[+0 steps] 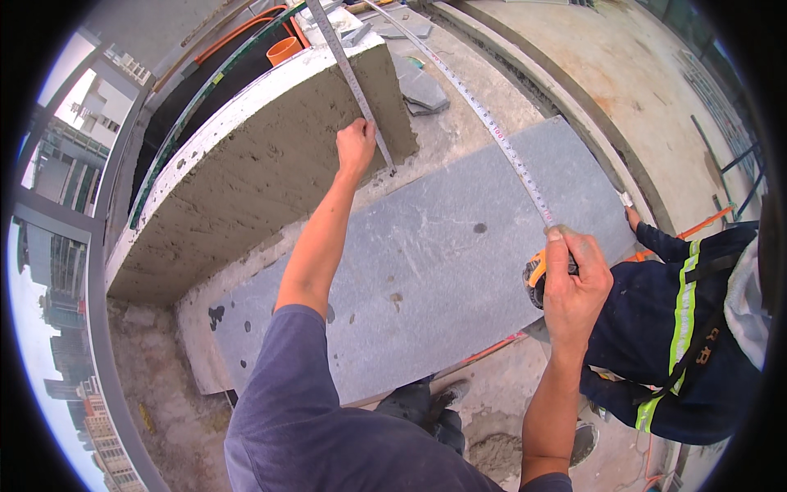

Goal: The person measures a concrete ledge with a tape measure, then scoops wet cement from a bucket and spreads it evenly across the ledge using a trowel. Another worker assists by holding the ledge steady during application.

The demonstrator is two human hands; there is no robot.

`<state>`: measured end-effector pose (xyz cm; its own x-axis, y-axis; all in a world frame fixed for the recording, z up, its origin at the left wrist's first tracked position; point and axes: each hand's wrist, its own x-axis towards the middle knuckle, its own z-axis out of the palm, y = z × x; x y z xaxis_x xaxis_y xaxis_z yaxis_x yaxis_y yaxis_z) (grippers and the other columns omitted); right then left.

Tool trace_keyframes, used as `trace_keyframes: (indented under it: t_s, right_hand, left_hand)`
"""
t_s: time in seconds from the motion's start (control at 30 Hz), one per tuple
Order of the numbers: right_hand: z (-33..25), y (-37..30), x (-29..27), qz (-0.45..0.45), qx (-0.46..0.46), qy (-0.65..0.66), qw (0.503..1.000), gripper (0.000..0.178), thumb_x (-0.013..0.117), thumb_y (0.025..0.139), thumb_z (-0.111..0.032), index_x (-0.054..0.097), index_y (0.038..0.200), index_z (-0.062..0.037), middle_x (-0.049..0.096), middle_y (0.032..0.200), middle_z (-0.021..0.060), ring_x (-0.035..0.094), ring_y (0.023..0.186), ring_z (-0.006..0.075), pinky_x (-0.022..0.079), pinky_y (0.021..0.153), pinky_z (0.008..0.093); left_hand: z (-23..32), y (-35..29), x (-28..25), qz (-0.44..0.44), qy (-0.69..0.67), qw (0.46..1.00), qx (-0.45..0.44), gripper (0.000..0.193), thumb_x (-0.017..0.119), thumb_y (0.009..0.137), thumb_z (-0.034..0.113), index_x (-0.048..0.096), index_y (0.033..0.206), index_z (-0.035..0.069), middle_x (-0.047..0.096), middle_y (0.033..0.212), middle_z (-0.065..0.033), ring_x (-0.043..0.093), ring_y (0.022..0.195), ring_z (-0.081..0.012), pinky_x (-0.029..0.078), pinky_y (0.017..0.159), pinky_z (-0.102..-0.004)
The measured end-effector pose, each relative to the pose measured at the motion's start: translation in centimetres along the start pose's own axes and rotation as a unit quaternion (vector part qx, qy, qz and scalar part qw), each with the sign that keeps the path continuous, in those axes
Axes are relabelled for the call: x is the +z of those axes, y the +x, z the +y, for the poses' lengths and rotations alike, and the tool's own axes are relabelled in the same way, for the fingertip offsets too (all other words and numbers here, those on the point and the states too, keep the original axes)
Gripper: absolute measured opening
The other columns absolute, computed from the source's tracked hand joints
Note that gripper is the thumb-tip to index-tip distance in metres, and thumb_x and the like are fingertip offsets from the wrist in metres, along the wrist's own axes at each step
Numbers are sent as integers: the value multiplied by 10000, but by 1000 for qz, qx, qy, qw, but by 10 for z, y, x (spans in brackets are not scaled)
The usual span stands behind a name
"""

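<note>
L hand: grip pinching metal ruler, tilted, near end of mortar-coated wall; R hand: grip pinching tape measure over R part of grey slab; blade extends past slab's far edge.

The left arm reached far forward, bare below a dark sleeve that ended around the elbow, and slanted up and to the right. Its elbow was only slightly bent. The left hand was closed, its fingers curled in and its back mostly upward. The right arm rose steeply from the lower edge, its forearm bare. The right hand sat lower and nearer the body, also closed, with thumb pointing forward, its tip pressed down, and the forefinger bent.
</note>
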<state>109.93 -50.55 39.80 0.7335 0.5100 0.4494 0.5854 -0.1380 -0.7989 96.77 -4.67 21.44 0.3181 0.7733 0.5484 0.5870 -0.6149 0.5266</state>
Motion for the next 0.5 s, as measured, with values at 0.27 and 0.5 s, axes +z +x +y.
trace_keyframes:
  t_s: [0.27,0.5]
  right_hand:
    - [-5,-1,-1,-7,13,12,1000,142,716,1004,-69,747,1035,66,679,850,79,617,759,110,482,696,279]
    - [-4,-1,1,3,4,2,1000,137,736,977,-74,767,1035,46,701,853,103,640,740,142,496,680,304]
  left_hand:
    - [2,0,-2,-9,0,1000,-12,343,679,1005,286,725,901,-37,720,685,-196,766,671,-325,579,675,-416]
    - [0,1,-1,-8,5,1000,-4,335,677,1000,279,730,898,-35,722,690,-199,766,681,-332,580,681,-424]
